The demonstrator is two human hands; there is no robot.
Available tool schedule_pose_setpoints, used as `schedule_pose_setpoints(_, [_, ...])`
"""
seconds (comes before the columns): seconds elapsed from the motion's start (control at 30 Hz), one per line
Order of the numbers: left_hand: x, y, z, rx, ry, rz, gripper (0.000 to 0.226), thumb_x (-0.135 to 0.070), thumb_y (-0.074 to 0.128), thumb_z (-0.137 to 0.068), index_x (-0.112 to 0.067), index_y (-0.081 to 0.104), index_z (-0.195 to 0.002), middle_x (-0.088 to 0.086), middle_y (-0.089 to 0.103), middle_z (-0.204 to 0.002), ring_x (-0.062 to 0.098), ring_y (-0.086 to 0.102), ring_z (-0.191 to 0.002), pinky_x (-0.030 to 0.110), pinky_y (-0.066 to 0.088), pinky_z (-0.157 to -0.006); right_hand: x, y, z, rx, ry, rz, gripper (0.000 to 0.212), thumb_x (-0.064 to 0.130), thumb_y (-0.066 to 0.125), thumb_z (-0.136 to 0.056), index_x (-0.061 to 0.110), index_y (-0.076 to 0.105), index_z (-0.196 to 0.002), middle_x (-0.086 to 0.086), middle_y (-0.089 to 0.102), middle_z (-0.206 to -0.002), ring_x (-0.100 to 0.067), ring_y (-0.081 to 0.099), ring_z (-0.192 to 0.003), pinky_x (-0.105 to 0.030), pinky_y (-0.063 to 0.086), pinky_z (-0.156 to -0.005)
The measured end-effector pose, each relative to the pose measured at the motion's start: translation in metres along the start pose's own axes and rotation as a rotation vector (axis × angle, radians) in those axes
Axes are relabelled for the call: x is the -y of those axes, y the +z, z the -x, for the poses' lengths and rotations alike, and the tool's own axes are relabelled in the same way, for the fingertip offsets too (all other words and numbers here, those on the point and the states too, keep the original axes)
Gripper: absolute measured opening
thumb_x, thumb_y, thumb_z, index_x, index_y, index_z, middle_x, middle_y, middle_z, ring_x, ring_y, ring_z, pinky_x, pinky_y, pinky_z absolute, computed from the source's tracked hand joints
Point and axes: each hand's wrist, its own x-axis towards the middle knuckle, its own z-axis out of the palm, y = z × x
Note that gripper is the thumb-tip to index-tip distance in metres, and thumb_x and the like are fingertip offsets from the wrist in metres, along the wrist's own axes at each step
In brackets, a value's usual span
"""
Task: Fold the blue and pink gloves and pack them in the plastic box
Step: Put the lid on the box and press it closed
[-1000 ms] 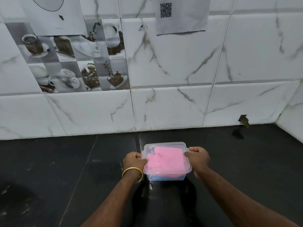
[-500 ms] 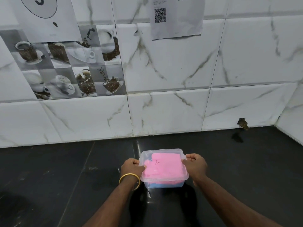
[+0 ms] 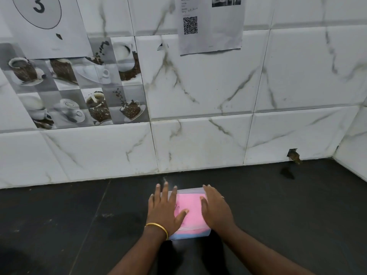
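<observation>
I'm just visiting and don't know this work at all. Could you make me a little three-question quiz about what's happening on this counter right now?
1. True or false: both hands lie flat on the lid of the plastic box.
2. Which glove shows at the top through the lid?
A. blue glove
B. pink glove
C. neither
3. Fill in: the gold bangle is on the ____ wrist.

Key:
1. True. The left hand and right hand press on the lid with straight fingers.
2. B. The pink glove lies on top; the blue glove shows as a strip below it.
3. Left. The bangle circles the left wrist.
</observation>
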Motion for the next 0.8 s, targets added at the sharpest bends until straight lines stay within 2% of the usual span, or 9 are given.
schedule_pose_setpoints(0.07, [0.001, 0.003, -0.006, 0.078, 0.067, -0.023, 0.089, -0.077, 0.014, -0.080, -0.028, -0.003, -0.153, 0.007, -0.015, -0.161, 0.033, -0.019, -0.146, 0.052, -0.002, -0.117, 0.006, 0.009, -0.004, 0.071, -0.131, 0.234, 0.057, 0.042, 0.030, -0.103, 0.021, 0.023, -0.155, -0.003, 0.021, -0.163, -0.022, 0.014, -0.151, -0.037, 0.018, -0.121])
schedule_pose_setpoints(0.17, [0.004, 0.009, -0.009, 0.140, 0.046, -0.008, 0.089, -0.074, 0.014, -0.082, -0.025, -0.007, -0.153, 0.008, -0.018, -0.161, 0.033, -0.021, -0.146, 0.051, -0.004, -0.117, 0.013, 0.021, -0.009, 0.158, -0.211, 0.368, 0.061, 0.048, 0.024, -0.102, 0.023, 0.012, -0.157, -0.002, 0.007, -0.166, -0.025, 0.002, -0.153, -0.043, 0.009, -0.123])
schedule_pose_setpoints(0.47, [0.003, 0.016, -0.007, 0.137, 0.039, -0.058, 0.080, -0.066, 0.008, -0.088, -0.021, -0.004, -0.153, 0.006, -0.011, -0.162, 0.029, -0.011, -0.148, 0.048, -0.002, -0.119, 0.006, 0.035, -0.015, 0.209, -0.239, 0.489, 0.060, 0.051, 0.015, -0.102, 0.026, 0.011, -0.157, -0.002, 0.007, -0.166, -0.027, 0.000, -0.153, -0.048, -0.001, -0.121])
schedule_pose_setpoints(0.8, [0.003, 0.018, -0.009, 0.156, 0.047, -0.046, 0.079, -0.065, 0.008, -0.088, -0.021, -0.004, -0.153, 0.006, -0.011, -0.162, 0.028, -0.010, -0.149, 0.048, -0.001, -0.118, 0.000, 0.041, -0.015, 0.222, -0.221, 0.501, 0.062, 0.054, 0.010, -0.100, 0.028, 0.009, -0.156, 0.000, 0.003, -0.166, -0.025, -0.002, -0.153, -0.049, 0.000, -0.121])
